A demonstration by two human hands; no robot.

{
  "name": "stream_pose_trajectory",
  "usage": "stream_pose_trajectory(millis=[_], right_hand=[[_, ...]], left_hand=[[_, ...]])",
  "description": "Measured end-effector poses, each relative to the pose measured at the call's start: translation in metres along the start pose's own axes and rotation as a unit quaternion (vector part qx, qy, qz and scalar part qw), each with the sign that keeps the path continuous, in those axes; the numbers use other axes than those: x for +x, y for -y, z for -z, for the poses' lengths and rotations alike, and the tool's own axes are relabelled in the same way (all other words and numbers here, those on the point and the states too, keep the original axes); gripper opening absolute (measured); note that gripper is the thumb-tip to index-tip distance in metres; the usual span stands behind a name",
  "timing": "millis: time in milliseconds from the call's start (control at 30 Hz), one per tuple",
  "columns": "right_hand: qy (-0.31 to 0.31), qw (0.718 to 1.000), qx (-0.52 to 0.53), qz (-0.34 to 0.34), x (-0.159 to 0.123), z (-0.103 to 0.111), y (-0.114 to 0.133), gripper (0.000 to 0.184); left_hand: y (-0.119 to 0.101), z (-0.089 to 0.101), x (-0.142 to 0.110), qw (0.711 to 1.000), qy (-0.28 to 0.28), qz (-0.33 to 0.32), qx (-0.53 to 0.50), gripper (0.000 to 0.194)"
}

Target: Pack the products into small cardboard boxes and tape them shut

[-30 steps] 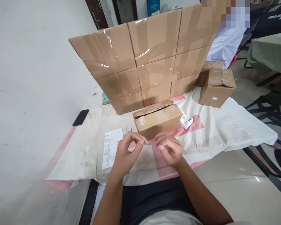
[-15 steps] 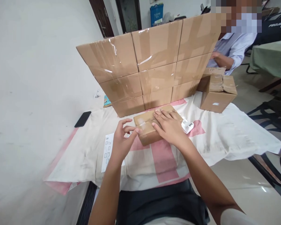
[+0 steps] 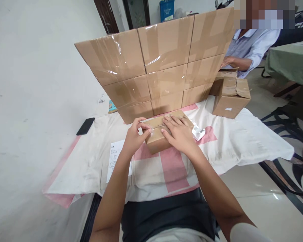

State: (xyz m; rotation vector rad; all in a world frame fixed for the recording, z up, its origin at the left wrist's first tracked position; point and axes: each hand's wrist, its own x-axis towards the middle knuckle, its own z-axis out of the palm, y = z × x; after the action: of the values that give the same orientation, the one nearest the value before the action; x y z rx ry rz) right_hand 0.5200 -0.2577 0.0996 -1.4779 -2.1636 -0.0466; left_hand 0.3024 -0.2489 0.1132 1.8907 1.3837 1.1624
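A small cardboard box (image 3: 158,143) lies flat before me, its lid seam running across the top. My right hand (image 3: 178,132) rests on the lid with the fingers spread. At the box's left end, my left hand (image 3: 137,136) is closed in a pinch, thumb against forefinger, at the clear tape (image 3: 152,131) over the seam. Just right of the box sits a small white object (image 3: 198,133), whose kind I cannot make out. A white sheet of paper with drawn shapes (image 3: 113,158) lies left of the box, partly behind my left forearm.
Taped cardboard boxes form a tall wall (image 3: 166,74) behind the small box. Another carton (image 3: 229,102) stands at the right, near a person in a light shirt (image 3: 255,47). A black phone (image 3: 86,126) lies at the left on the pink-and-white cloth (image 3: 91,168).
My left hand has moved up and slightly inward onto the taped end of the box, its fingertips now closer together. My right hand stays flat on the lid. The view has shifted slightly.
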Motion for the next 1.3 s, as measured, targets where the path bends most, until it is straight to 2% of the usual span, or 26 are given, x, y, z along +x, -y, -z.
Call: stream_pose_trajectory(millis=[167, 300, 400, 467, 600, 700, 800, 867, 900, 967, 1033, 1133, 1200, 1300], right_hand=[[0.0, 1.0, 0.003, -0.005, 0.0, 0.001, 0.001, 0.05], [-0.001, 1.0, 0.005, -0.008, 0.0, 0.001, 0.002, 0.05], [-0.004, 1.0, 0.004, -0.008, 0.0, 0.0, 0.002, 0.05], [-0.006, 1.0, 0.002, -0.009, 0.0, -0.001, 0.001, 0.05], [-0.01, 1.0, -0.004, -0.009, 0.001, -0.003, 0.0, 0.05], [-0.009, 1.0, -0.004, -0.005, 0.001, -0.002, 0.0, 0.05], [-0.011, 1.0, -0.003, -0.005, 0.0, 0.0, 0.001, 0.049], [-0.015, 1.0, -0.002, -0.005, 0.0, 0.001, 0.001, 0.049], [-0.016, 1.0, -0.002, -0.005, 0.0, 0.001, 0.001, 0.049], [-0.018, 1.0, -0.001, -0.002, 0.001, 0.0, 0.001, 0.05], [-0.021, 1.0, 0.001, 0.001, 0.001, -0.002, 0.0, 0.05], [-0.032, 0.999, 0.004, -0.001, 0.001, -0.004, 0.0, 0.05], [-0.038, 0.999, 0.006, -0.002, 0.001, -0.005, 0.0, 0.049], [-0.04, 0.999, 0.005, -0.002, 0.0, -0.004, 0.0, 0.049]], left_hand=[[0.003, 0.002, 0.0, 0.997, 0.03, -0.019, 0.062, 0.046], [0.01, 0.006, 0.005, 0.995, 0.038, 0.003, 0.094, 0.057], [0.02, 0.006, 0.012, 0.997, 0.046, 0.032, 0.057, 0.064], [0.028, 0.003, 0.016, 0.998, 0.046, 0.048, 0.006, 0.061], [0.039, -0.012, 0.027, 0.994, -0.02, 0.062, -0.086, 0.045], [0.044, -0.02, 0.033, 0.99, -0.053, 0.067, -0.115, 0.038], [0.055, -0.012, 0.031, 0.987, -0.109, 0.078, -0.092, 0.035], [0.069, 0.002, 0.023, 0.984, -0.143, 0.101, -0.024, 0.033], [0.077, 0.011, 0.017, 0.983, -0.14, 0.116, 0.032, 0.032], [0.092, 0.026, 0.003, 0.971, -0.085, 0.143, 0.171, 0.031], [0.103, 0.035, -0.011, 0.946, 0.005, 0.145, 0.291, 0.031], [0.111, 0.038, -0.026, 0.927, 0.107, 0.103, 0.344, 0.027], [0.112, 0.036, -0.03, 0.93, 0.129, 0.07, 0.337, 0.021], [0.109, 0.033, -0.032, 0.941, 0.111, 0.044, 0.316, 0.012]])
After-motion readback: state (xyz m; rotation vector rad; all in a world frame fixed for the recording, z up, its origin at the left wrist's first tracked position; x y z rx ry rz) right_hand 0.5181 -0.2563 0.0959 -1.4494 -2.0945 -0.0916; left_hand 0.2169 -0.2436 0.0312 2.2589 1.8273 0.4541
